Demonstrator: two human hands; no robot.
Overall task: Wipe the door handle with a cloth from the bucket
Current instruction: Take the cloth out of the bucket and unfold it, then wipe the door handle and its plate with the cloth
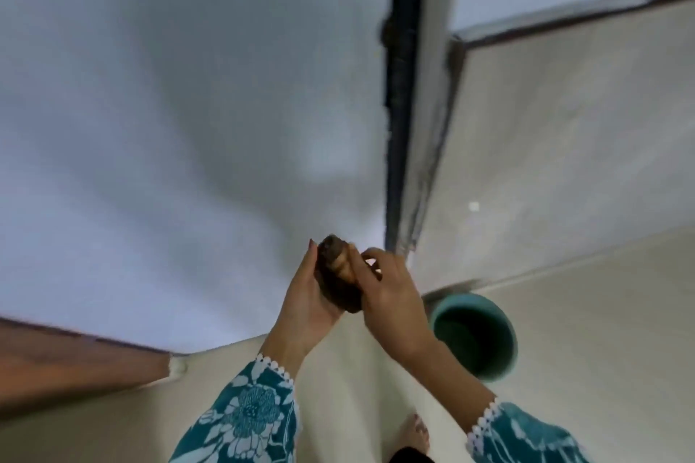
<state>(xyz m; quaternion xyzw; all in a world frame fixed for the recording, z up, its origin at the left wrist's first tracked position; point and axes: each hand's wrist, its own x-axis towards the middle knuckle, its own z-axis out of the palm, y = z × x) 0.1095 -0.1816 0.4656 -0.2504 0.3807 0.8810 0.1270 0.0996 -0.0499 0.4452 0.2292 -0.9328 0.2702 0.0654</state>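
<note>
A dark brown bunched cloth [336,280] with a tan patch sits between both hands, held up in front of a white wall. My left hand [306,297] cups it from the left and below. From the right, my right hand [391,293] pinches and presses it. The teal bucket [506,346] stands on the floor just right of my right wrist, its inside dark. No door handle is visible in this blurred view.
A dark vertical door frame edge [402,105] rises above the hands. A brown wooden surface [75,361] lies at the lower left. Cream floor tiles [583,199] spread to the right. My bare foot [417,436] shows at the bottom.
</note>
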